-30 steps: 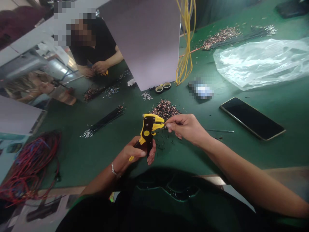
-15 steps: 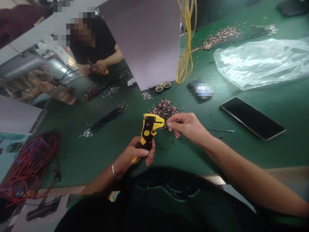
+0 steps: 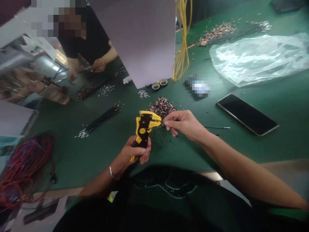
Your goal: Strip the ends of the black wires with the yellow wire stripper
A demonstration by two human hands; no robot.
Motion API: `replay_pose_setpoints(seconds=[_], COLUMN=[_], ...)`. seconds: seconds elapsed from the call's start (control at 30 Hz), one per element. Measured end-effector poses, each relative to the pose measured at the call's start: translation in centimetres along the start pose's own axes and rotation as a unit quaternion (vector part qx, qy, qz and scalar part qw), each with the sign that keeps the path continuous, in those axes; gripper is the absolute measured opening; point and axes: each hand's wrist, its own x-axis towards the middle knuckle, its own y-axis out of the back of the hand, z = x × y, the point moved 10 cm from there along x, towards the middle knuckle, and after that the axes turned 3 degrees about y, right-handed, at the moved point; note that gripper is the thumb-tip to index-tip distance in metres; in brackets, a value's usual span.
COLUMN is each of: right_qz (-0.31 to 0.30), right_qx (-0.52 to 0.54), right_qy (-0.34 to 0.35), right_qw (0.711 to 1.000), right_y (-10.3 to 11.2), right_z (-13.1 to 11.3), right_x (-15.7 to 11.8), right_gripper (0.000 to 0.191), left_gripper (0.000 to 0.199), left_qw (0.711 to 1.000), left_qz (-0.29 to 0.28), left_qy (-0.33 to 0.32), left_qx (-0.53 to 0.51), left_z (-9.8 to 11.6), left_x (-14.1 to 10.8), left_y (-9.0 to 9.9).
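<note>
My left hand is wrapped round the handle of a yellow and black wire stripper, its jaws pointing right. Pinched at the tip of those jaws, my right hand has finger and thumb together on a thin dark wire, of which a long part shows to the right of the wrist. Directly behind the tool lies a heap of short copper and black wire bits, with loose black scraps in front of it.
A phone and a clear plastic bag lie at the right. Left are a black wire bundle and tangled red cables. Tape rolls sit by a grey panel. Another person's hand is beyond.
The whole view has shifted slightly, so most things sit a little further left. The stripper's jaws look wider apart. The other person's hands have moved apart.
</note>
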Motion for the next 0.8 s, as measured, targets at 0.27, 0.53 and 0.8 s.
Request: replay_pose_setpoints(seconds=[0.27,0.53,0.8], right_qz=[0.022,-0.021,-0.066], right_qx=[-0.035,-0.118,-0.158], right_qy=[-0.005,-0.035,-0.044], right_qw=[0.999,0.992,0.984], right_y=[0.7,-1.1,-2.7], right_z=[0.6,1.7,2.6], right_x=[0.1,-0.3,-0.6], right_gripper=[0.02,0.011,0.007], left_gripper=[0.038,0.047,0.046], left_qw=[0.999,0.993,0.994], left_qz=[0.024,0.056,0.063], left_qy=[-0.04,-0.107,-0.092], left_qx=[-0.018,0.003,-0.01], left_z=[1.9,3.6,3.0], left_x=[0.6,0.6,0.6], left_y=[1.9,1.6,2.1])
